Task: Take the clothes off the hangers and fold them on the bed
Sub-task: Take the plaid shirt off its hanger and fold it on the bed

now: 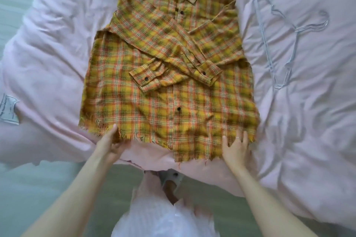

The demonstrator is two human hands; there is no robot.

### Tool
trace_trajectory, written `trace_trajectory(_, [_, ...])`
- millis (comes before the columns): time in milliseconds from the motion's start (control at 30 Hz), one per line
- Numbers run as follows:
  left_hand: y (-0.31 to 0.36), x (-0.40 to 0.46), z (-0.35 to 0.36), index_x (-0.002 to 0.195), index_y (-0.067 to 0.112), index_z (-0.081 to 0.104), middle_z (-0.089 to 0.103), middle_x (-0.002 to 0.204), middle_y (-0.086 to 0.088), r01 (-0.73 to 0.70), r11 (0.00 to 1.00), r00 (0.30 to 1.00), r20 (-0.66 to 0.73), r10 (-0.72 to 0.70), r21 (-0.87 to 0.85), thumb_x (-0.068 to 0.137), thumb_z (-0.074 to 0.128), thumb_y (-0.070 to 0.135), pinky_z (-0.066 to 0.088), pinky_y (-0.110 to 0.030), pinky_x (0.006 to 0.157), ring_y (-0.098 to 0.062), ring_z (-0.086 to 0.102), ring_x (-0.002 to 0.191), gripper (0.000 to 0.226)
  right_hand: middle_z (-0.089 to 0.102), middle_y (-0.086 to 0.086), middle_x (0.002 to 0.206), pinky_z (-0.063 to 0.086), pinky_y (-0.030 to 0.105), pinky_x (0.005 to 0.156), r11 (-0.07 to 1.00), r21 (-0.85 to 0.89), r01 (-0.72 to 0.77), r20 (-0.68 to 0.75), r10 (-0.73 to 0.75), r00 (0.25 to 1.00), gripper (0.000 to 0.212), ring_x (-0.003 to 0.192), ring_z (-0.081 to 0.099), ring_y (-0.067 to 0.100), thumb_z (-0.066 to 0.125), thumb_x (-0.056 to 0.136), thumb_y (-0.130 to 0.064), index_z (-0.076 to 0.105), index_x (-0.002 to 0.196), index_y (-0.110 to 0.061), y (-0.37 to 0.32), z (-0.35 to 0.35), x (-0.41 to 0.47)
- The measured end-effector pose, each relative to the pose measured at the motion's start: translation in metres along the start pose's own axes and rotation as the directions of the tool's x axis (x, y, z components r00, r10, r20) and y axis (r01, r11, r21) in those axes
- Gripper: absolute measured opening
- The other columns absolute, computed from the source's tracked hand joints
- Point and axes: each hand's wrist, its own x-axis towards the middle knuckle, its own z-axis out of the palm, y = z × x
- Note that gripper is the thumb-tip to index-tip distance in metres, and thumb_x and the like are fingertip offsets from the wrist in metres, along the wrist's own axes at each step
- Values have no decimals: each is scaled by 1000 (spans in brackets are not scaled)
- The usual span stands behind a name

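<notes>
A yellow and orange plaid shirt [165, 67] lies flat, front up, on the pink bed cover [48, 48], collar at the far end. Both sleeves are folded across its chest, cuffs meeting near the middle. My left hand [111, 142] pinches the frayed hem at the near left corner, thumb on top and fingers under the cloth. My right hand [236, 148] is at the near right part of the hem, thumb and fingers on top of the cloth. A thin wire hanger [289, 42] lies bare on the cover, right of the shirt.
The bed's near edge runs just below the hem, with pale green floor [38, 179] beyond it. A white label [8, 109] shows on the cover at the far left. My feet and light clothing are visible below, between my arms.
</notes>
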Motion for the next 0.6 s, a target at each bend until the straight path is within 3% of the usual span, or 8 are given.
trace_trajectory(100, [-13, -5, 9, 104, 6, 54, 57, 101, -13, 21, 1000, 1000, 21, -21, -22, 94, 54, 28, 48, -38, 89, -23, 55, 87, 25, 37, 13, 145, 31, 53, 108, 856, 389, -339, 23, 359, 933, 61, 131, 39, 33, 53, 92, -39, 34, 141, -7, 10, -2, 4])
trace_trajectory(133, [-18, -8, 13, 98, 7, 54, 57, 98, -12, 19, 1000, 999, 27, -18, -21, 94, 55, 28, 47, -39, 92, -23, 55, 88, 21, 46, 12, 137, 38, 51, 104, 722, 550, -420, 100, 442, 891, 56, 124, 47, 32, 54, 92, -37, 39, 137, -7, 9, -3, 6])
trace_trajectory(200, [-23, -13, 18, 89, 8, 54, 56, 94, -10, -8, 1000, 999, 33, 8, -22, 93, 56, 25, 45, -39, 94, -23, 55, 91, 18, 57, 10, 123, 46, 52, 96, 271, 802, -532, 358, 495, 792, 42, 112, 56, 32, 57, 93, -29, 46, 128, -9, 3, -3, 12])
trace_trajectory(233, [-26, -14, 20, 87, 8, 55, 57, 93, -9, -16, 1000, 999, 34, 16, -26, 93, 56, 24, 45, -39, 93, -22, 56, 91, 18, 58, 11, 120, 47, 54, 94, 59, 818, -573, 490, 452, 745, 38, 110, 57, 33, 58, 93, -27, 48, 125, -10, 1, -2, 16])
trace_trajectory(267, [-27, -15, 21, 87, 8, 55, 58, 92, -9, -22, 999, 999, 31, 23, -29, 93, 56, 23, 45, -38, 93, -22, 56, 91, 17, 58, 12, 122, 47, 56, 92, -71, 790, -609, 586, 384, 714, 40, 111, 57, 35, 58, 92, -27, 47, 127, -10, 0, -1, 18])
trace_trajectory(333, [-29, -14, 22, 89, 7, 56, 59, 92, -8, -42, 998, 999, 7, 43, -43, 94, 55, 22, 46, -37, 93, -20, 57, 89, 15, 56, 15, 129, 45, 58, 93, -149, 706, -692, 705, 246, 666, 50, 117, 54, 36, 56, 92, -36, 46, 133, -10, -3, -1, 20])
trace_trajectory(467, [-29, -15, 22, 99, 6, 53, 58, 92, -9, -88, 996, 995, -42, 88, -18, 96, 52, 19, 47, -40, 90, -22, 58, 84, 13, 57, 21, 124, 35, 58, 103, -136, 556, -820, 831, 94, 548, 53, 121, 50, 38, 59, 87, -44, 52, 124, -6, -10, -1, 19])
trace_trajectory(600, [-24, -28, 26, 105, 1, 54, 61, 96, -12, -138, 990, 987, -79, 136, -14, 97, 50, 16, 50, -40, 80, -24, 60, 88, 17, 50, 14, 135, 27, 56, 110, -53, 589, -806, 800, 174, 574, 58, 129, 43, 36, 69, 82, -32, 49, 131, -9, -26, -3, 16])
